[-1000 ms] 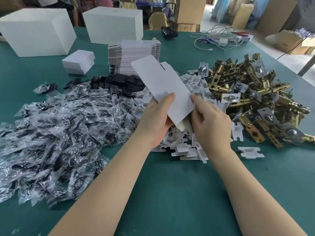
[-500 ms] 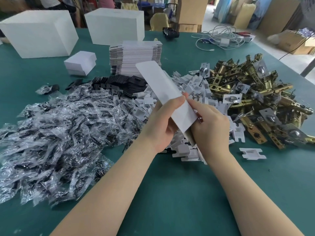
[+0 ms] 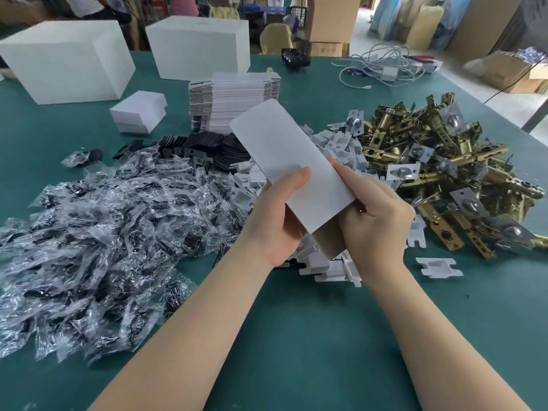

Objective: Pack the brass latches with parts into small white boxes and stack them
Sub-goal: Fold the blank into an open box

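- A white box blank (image 3: 289, 161) is held above the green tabletop (image 3: 311, 336) by both hands, its far end tilted up and away
- The left hand (image 3: 278, 215) is curled round the blank's near left edge, with the thumb pressed flat on its top face
- The right hand (image 3: 376, 218) is closed on the near right corner, fingers tucked under the card
- A pile of brass latches (image 3: 444, 173) is seen to the right, beside a heap of white plastic parts (image 3: 326, 262) under the hands
- Bagged parts (image 3: 103, 232) are spread on the left
- A stack of flat blanks (image 3: 237, 99) and a small white box (image 3: 138, 115) are set farther back
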The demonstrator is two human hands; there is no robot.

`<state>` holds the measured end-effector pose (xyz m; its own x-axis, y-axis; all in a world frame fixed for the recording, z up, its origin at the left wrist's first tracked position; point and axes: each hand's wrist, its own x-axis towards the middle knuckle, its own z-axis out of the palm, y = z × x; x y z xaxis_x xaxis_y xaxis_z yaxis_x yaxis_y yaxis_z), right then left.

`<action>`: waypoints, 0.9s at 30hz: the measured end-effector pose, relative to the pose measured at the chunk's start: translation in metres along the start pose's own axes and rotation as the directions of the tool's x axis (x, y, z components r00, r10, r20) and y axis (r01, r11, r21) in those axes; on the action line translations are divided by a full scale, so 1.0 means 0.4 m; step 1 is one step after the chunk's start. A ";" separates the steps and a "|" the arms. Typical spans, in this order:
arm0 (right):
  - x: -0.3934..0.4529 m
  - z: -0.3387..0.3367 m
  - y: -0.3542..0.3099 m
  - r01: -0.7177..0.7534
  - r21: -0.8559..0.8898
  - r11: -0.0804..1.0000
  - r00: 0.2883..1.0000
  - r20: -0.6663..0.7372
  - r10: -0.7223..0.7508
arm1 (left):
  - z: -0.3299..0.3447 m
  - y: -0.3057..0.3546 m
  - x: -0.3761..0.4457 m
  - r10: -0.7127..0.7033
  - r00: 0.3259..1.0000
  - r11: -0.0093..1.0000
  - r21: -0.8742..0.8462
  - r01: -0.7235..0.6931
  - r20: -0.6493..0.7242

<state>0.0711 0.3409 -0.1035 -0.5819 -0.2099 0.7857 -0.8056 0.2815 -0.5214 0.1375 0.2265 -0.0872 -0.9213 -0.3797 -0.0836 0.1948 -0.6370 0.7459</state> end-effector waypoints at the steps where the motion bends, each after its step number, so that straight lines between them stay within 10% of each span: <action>1: 0.000 -0.001 0.003 0.028 -0.001 1.000 0.999 -0.024 -0.028 | 0.006 0.003 -0.003 -0.009 1.000 1.000 0.017 0.010 -0.009; 5: 0.023 -0.022 0.046 0.217 -0.052 0.975 0.970 -0.104 -0.221 | 0.026 0.059 -0.014 0.180 0.982 0.971 0.167 -0.170 -0.053; 7: 0.040 -0.033 0.073 0.309 -0.116 0.944 0.943 -0.095 -0.320 | 0.030 0.118 -0.026 0.450 0.892 0.801 0.463 -0.379 -0.049; 10: 0.071 -0.038 0.085 0.399 -0.241 0.885 0.903 -0.063 -0.425 | 0.026 0.205 -0.014 0.593 0.700 -0.173 0.912 -0.371 0.398; 12: 0.099 -0.036 0.077 0.472 -0.300 0.829 0.865 -0.024 -0.501 | 0.040 0.255 0.015 0.331 0.786 -0.588 0.765 -0.261 0.523; 16: 0.129 -0.028 0.068 0.546 -0.253 0.799 0.828 0.013 -0.561 | 0.061 0.249 0.075 -0.105 0.854 -0.635 0.626 -0.452 0.510; 27: 0.118 -0.052 0.080 0.527 -0.154 0.836 0.849 0.079 -0.522 | 0.017 0.196 0.083 -0.270 0.821 -0.485 0.665 -0.568 0.504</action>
<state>0.0201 0.3595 -0.0761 -0.0829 -0.3991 0.9131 -0.9628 0.2684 0.0299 0.1199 0.1686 -0.0269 -0.9781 0.1982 0.0633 0.2048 0.9707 0.1253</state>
